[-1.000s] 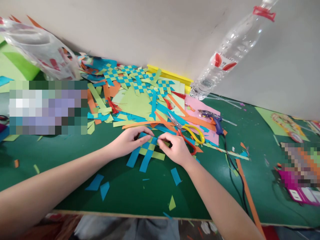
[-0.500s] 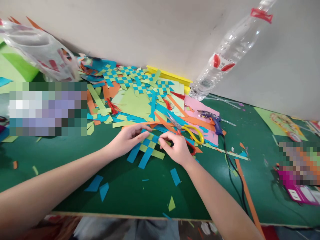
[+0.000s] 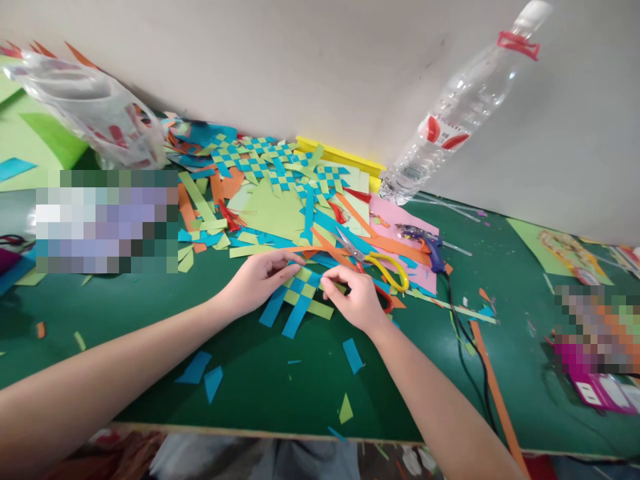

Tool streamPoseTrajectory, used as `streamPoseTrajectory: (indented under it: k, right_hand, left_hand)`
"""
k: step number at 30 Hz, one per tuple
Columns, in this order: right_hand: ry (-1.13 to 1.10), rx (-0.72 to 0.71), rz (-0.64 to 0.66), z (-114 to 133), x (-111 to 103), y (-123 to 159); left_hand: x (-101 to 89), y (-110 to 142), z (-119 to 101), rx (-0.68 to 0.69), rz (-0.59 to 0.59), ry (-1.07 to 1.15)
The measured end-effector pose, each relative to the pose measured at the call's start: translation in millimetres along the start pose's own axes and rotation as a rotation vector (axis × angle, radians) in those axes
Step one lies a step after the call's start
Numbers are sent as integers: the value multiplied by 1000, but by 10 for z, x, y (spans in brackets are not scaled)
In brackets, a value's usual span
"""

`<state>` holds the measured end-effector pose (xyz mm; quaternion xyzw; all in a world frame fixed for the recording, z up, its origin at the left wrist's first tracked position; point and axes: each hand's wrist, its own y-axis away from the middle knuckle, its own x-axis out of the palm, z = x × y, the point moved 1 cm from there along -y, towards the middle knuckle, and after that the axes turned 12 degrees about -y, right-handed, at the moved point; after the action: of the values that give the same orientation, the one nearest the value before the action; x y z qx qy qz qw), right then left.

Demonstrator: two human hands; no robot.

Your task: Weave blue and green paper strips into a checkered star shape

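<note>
A small woven paper piece (image 3: 301, 291) of blue and light green strips is held between my two hands, just over the green table. Loose strip ends stick out from it toward me and to the right. My left hand (image 3: 263, 283) pinches its upper left edge with thumb and fingers. At the upper right corner, my right hand (image 3: 351, 293) is closed on the piece with thumb and forefinger. Just beyond the right hand lie yellow-handled scissors (image 3: 383, 267) with open blades. Red-handled scissors (image 3: 384, 298) are partly hidden behind that hand.
Several woven blue-green pieces (image 3: 250, 157) lie among paper strips at the back. A glue gun (image 3: 434, 253) rests on pink paper, its cord (image 3: 470, 333) running forward. A plastic bottle (image 3: 450, 120) leans by the wall. A plastic bag (image 3: 100, 113) stands left. Blue scraps (image 3: 195, 368) lie in front.
The whole view has shifted slightly, so things sit a little further right and lower on the left. Both hands keep their hold on the woven paper piece.
</note>
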<state>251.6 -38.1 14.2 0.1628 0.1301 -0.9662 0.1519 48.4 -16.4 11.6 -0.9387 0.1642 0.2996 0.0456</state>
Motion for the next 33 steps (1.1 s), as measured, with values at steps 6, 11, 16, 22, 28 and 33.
streamPoseTrajectory:
  k: [6,11,16,22,28,33]
  right_hand:
    - [-20,17,-35,13,-22,-8]
    - [-16,21,-47,-5,3,-14]
    - [108,-150,-310,194,-132,27]
    - [546,-249,-481,348,-536,205]
    - [781,-35,-281,-112,-619,262]
    - [802,89,-232,-254,-608,252]
  left_hand:
    - [-10,-6,4,-27,3,68]
    - [-18,-12,-10,-57,24,24]
    - [-36,-9,-37,-27,-8,51]
    - [-41,-13,-44,-25,-28,52]
    - [-25,-19,-32,-5,-42,16]
    - [-18,-25,-36,-7,-41,12]
